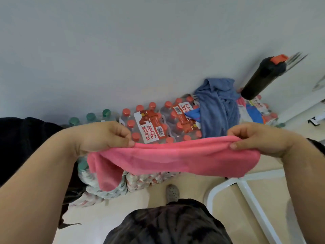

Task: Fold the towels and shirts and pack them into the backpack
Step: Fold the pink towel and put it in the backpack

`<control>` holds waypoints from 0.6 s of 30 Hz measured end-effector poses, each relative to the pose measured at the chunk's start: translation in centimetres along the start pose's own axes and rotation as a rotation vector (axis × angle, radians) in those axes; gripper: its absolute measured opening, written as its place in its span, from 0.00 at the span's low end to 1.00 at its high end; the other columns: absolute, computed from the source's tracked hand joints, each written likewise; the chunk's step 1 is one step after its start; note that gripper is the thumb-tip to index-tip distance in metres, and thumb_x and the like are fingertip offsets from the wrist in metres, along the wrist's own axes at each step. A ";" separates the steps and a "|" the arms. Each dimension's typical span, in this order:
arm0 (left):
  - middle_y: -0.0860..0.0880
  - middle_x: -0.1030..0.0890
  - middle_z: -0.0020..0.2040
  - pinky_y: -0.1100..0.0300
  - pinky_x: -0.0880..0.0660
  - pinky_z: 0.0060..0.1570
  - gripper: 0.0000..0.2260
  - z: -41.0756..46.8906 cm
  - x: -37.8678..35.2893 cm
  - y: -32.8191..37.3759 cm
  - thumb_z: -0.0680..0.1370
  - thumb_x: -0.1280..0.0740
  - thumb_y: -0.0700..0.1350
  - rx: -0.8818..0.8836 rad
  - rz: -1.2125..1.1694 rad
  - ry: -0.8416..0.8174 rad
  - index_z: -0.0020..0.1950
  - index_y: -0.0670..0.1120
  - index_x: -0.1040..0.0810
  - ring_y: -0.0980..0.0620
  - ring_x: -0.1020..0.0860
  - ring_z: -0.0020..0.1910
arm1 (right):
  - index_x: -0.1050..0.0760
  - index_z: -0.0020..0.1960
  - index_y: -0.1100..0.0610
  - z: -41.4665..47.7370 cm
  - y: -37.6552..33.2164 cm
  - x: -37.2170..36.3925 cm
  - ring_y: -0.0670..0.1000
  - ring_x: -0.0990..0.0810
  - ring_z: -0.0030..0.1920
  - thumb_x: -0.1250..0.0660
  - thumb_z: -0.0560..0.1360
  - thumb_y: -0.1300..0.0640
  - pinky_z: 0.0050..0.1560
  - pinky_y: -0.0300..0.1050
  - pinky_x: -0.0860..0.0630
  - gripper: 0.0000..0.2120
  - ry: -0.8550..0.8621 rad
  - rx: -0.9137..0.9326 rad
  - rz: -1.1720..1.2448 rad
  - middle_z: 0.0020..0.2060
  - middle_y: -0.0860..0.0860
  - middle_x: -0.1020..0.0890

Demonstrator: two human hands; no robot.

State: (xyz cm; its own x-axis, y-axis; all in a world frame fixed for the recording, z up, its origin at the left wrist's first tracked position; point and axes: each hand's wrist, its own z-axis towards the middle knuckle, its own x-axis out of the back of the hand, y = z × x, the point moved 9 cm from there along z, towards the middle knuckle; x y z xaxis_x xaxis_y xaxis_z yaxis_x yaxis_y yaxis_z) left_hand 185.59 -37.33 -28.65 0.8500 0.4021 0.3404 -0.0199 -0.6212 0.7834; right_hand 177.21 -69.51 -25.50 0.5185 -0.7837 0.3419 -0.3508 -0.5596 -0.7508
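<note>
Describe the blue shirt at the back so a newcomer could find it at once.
Along the foot of the white wall stand packs of red-capped water bottles. The blue shirt lies crumpled on top of them, toward the right, beside a black bottle with an orange cap. Its dull blue and rumpled heap set it apart from the pink towel stretched out in front.

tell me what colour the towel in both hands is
Pink, seen in the head view: the towel.

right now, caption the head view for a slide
Left hand and right hand pinch a pink towel stretched above shrink-wrapped water bottle packs.
</note>
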 end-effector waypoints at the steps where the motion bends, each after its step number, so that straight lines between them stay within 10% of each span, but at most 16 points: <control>1: 0.53 0.27 0.32 0.68 0.33 0.34 0.12 0.2 0.7 0.5 0.77 0.27 0.47 -0.028 -0.045 0.010 0.36 0.46 0.21 0.59 0.30 0.32 | 0.22 0.38 0.58 -0.3 -1.2 1.4 0.50 0.26 0.34 0.29 0.73 0.59 0.33 0.39 0.30 0.06 0.029 0.038 0.012 0.33 0.54 0.24; 10: 0.48 0.20 0.39 0.55 0.27 0.41 0.11 10.3 10.3 1.8 0.78 0.30 0.53 0.108 0.372 0.815 0.41 0.47 0.20 0.43 0.21 0.42 | 0.18 0.49 0.55 11.9 0.2 16.2 0.50 0.21 0.43 0.26 0.73 0.63 0.39 0.38 0.27 0.07 0.639 -0.027 -0.168 0.43 0.52 0.16; 14: 0.38 0.19 0.54 0.46 0.25 0.52 0.11 15.4 11.3 0.4 0.79 0.34 0.51 0.240 0.522 0.956 0.55 0.45 0.21 0.35 0.22 0.53 | 0.21 0.61 0.58 16.1 -0.2 16.6 0.62 0.22 0.57 0.35 0.72 0.56 0.57 0.47 0.28 0.19 0.989 0.064 -0.449 0.58 0.61 0.21; 18: 0.37 0.28 0.65 0.38 0.31 0.62 0.23 18.6 7.4 -0.6 0.77 0.38 0.53 0.316 0.683 0.924 0.71 0.46 0.29 0.33 0.29 0.62 | 0.38 0.77 0.50 20.1 1.7 8.0 0.63 0.45 0.78 0.40 0.78 0.38 0.76 0.63 0.46 0.31 0.731 0.108 -0.772 0.78 0.60 0.42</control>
State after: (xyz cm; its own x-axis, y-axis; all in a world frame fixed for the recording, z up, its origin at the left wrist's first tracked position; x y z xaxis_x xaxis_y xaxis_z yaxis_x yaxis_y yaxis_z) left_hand 201.71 -46.44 -36.27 0.0105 0.1754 0.9844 -0.0806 -0.9811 0.1757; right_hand 196.46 -71.34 -35.40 -0.0352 -0.2187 0.9752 -0.0376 -0.9748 -0.2199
